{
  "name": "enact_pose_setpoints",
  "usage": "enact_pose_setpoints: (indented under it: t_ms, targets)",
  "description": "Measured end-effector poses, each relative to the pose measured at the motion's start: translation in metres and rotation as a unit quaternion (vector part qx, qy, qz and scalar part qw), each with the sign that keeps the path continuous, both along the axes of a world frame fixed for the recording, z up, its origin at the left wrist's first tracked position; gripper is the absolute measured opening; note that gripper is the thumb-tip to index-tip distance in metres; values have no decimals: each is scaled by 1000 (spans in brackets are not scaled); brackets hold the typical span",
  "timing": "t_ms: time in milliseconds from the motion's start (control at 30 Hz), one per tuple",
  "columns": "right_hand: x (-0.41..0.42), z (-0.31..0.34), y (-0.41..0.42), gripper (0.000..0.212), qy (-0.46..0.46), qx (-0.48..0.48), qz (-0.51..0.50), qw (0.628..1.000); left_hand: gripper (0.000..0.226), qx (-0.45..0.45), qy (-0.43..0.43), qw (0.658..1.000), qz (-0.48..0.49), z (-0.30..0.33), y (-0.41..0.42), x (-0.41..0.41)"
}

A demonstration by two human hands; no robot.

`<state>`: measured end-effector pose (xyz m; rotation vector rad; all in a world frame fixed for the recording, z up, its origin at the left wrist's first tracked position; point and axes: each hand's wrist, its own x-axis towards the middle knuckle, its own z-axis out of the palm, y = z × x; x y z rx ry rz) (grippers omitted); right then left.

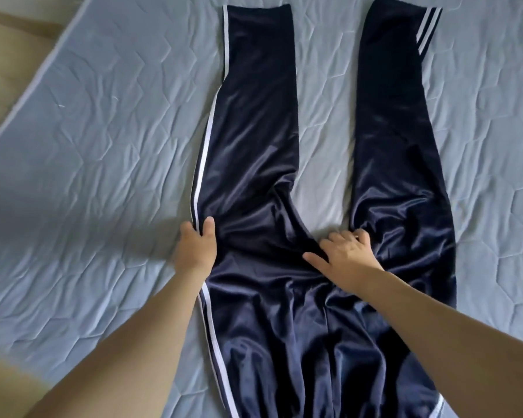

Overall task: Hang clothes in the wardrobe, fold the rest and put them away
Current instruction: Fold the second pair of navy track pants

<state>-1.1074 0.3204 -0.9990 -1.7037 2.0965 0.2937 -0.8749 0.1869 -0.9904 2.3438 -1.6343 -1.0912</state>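
both hands (195,248) on navy trousers (255,164)

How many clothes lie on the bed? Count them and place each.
1. Dark trousers lie on the bed, legs spread away from the person. The left hand pinches their striped side seam; the right hand presses near the crotch.

Bed (97,122) w/ track pants (254,140) flat.

Glossy, satiny navy track pants (254,164) lie on matt, quilted, wrinkled cloth mattress cover (103,146).
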Motion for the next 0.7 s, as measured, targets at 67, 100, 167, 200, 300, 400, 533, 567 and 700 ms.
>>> enact_pose_setpoints:
  t_ms: [67, 100, 167, 200, 300, 400, 533, 567, 700]
  targets:
    - [7, 0, -7, 38, 6, 30, -20, 999, 44, -22, 34, 999, 30, -1, 0, -2]
    - [8, 2, -10, 36, 9, 47, -68, 997, 38, -37, 35, 998, 33, -3, -1, -1]
    - [10, 2, -13, 34, 19, 55, -159, 986, 34, -52, 35, 997, 37, -6, -2, 4]
    - [15, 0, -13, 31, 34, 6, -176, 984, 36, -49, 43, 997, 45, -8, -2, 6]
    - [45, 8, 5, 30, 51, -204, -181, 961, 42, 3, 109, 989, 103, -11, 4, 12]
    - [101, 21, 59, 17, -44, -232, -47, 971, 37, 38, 144, 981, 120, -4, 10, 16]
    - [187, 42, 110, 51, -152, 49, -32, 987, 41, 42, 96, 993, 46, 14, 14, 13]
    - [203, 46, 110, 64, -144, 155, -61, 975, 40, 37, 82, 996, 27, 18, 15, 12]
    - [232, 37, 104, 62, -47, 331, -68, 940, 27, 23, 41, 998, -40, 31, 18, 8]
